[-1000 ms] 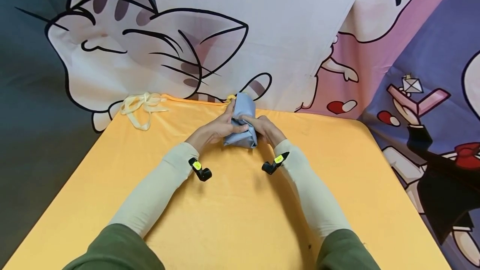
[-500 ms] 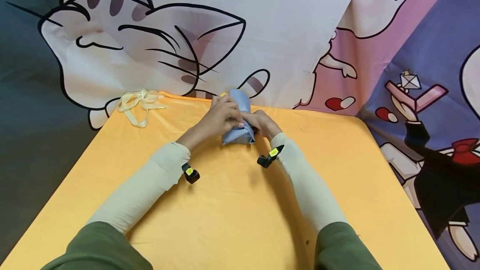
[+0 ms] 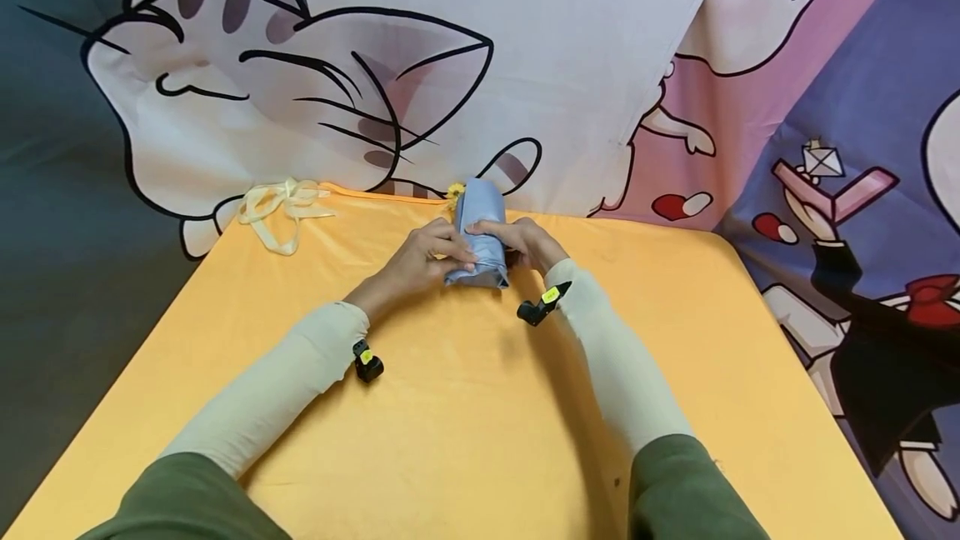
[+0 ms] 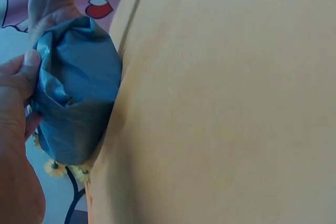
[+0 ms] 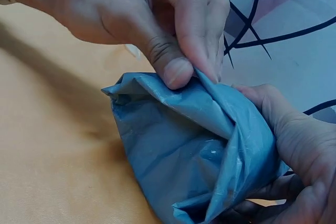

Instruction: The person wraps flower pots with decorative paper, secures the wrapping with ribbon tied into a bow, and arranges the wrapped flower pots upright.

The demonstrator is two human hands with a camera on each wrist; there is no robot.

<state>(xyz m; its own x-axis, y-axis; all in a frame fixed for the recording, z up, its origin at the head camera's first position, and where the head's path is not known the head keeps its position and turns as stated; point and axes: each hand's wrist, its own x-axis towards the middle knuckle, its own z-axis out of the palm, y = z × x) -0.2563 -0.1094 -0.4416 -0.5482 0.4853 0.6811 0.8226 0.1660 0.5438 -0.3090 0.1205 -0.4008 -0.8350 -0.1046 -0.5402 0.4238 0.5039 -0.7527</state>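
A roll of blue wrapping paper [image 3: 482, 205] with a folded, creased near end lies at the table's far edge. Small yellow daisy-like flowers [image 3: 455, 190] peek out at its far left; in the left wrist view, more of these flowers [image 4: 54, 168] show beyond the paper. My left hand [image 3: 422, 258] pinches the paper's overlapping edge near the front between thumb and fingers. From the right, my right hand [image 3: 534, 243] grips the roll, thumb on top, its other fingers mostly hidden. In the right wrist view, the paper [image 5: 199, 129] has a loose, crumpled fold.
A pale yellow ribbon [image 3: 281, 208] lies loosely looped at the table's far left corner. The orange-yellow cloth [image 3: 420, 440] covers the table. Behind it hangs a printed cartoon backdrop [image 3: 585, 65], close to the roll's far end.
My left hand has gone from lying along the roll's left side, over its top, to pinching the paper lower at the front. My right hand keeps its hold; its thumb has shifted slightly.
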